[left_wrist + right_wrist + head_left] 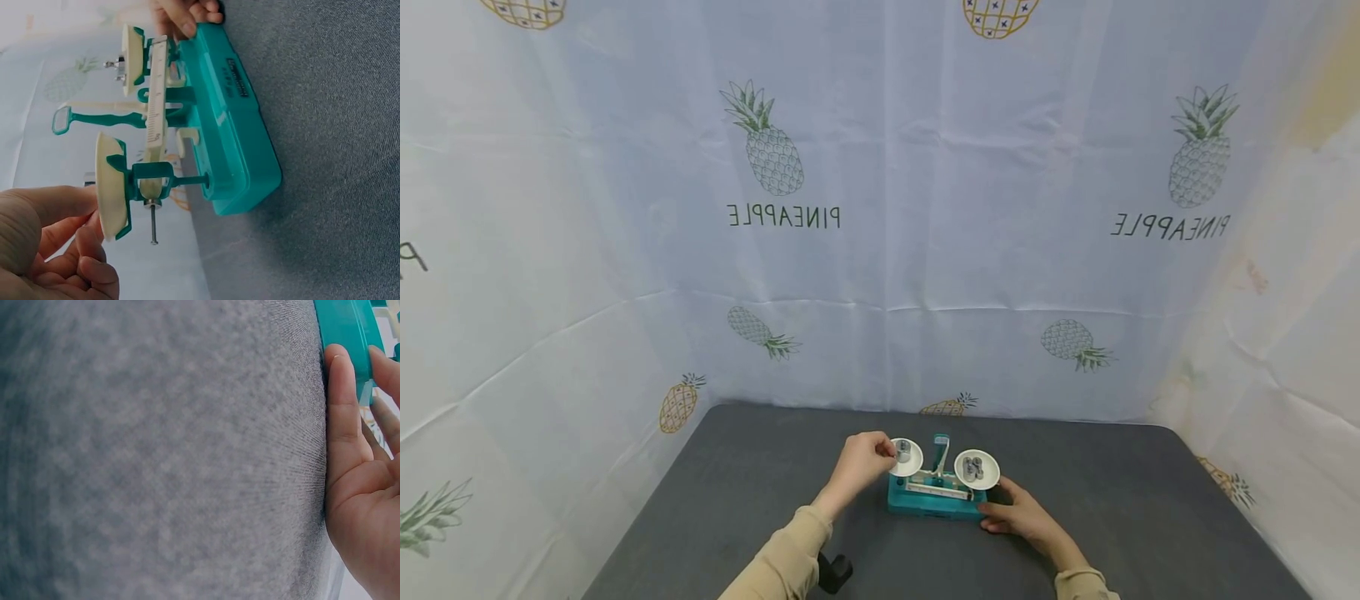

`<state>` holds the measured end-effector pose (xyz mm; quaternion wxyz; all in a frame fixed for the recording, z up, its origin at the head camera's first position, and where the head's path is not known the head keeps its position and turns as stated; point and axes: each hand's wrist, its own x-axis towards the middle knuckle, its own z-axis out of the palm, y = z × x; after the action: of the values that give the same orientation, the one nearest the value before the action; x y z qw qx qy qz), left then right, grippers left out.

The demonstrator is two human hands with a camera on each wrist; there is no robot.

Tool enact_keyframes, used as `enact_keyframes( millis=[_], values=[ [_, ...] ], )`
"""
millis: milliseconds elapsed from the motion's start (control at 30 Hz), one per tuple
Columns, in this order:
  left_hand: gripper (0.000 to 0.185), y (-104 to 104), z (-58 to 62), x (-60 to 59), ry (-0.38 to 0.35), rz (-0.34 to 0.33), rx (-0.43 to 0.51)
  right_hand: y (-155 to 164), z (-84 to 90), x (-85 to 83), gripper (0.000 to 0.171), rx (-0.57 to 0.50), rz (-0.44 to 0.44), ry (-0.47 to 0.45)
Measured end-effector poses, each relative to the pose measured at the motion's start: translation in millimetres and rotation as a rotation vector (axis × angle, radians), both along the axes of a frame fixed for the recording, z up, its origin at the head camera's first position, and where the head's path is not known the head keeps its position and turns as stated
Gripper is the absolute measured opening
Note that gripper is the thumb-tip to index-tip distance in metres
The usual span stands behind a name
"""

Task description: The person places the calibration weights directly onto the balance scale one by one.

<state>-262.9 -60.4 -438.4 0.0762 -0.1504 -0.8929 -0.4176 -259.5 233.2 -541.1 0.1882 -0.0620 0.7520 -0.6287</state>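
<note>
A teal balance scale [932, 503] stands on the table with a cream pan on each side. Silver weights [903, 451] sit in the left pan [915, 464], and more metal weights [973, 468] are in the right pan [992, 475]. My left hand [859, 465] has its thumb and fingertips brought together at the outer rim of the left pan. That rim hides the tips in the left wrist view, so I cannot tell what they pinch. With thumb and fingers on either side, my right hand [369, 469] grips the right end of the base [344, 337].
Dark grey cloth covers the table [760, 483]. A pale curtain [925, 250] printed with pineapples hangs behind it and along both sides. A black curved piece [835, 573] shows beside the left sleeve. The scale's pointer [941, 450] rises between the pans.
</note>
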Motion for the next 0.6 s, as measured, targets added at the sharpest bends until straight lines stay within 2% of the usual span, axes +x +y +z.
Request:
enact_keyframes(
  millis=[367,600],
  values=[
    [0.003,2.8,-4.2,-3.3,0.002,0.012,-0.045,0.0,0.6,-0.9,0.09,-0.008,0.002,-0.004],
    [0.004,2.9,-4.1,-5.7,0.001,0.024,-0.043,0.7,1.1,-2.5,0.091,-0.006,0.005,-0.007]
  ],
)
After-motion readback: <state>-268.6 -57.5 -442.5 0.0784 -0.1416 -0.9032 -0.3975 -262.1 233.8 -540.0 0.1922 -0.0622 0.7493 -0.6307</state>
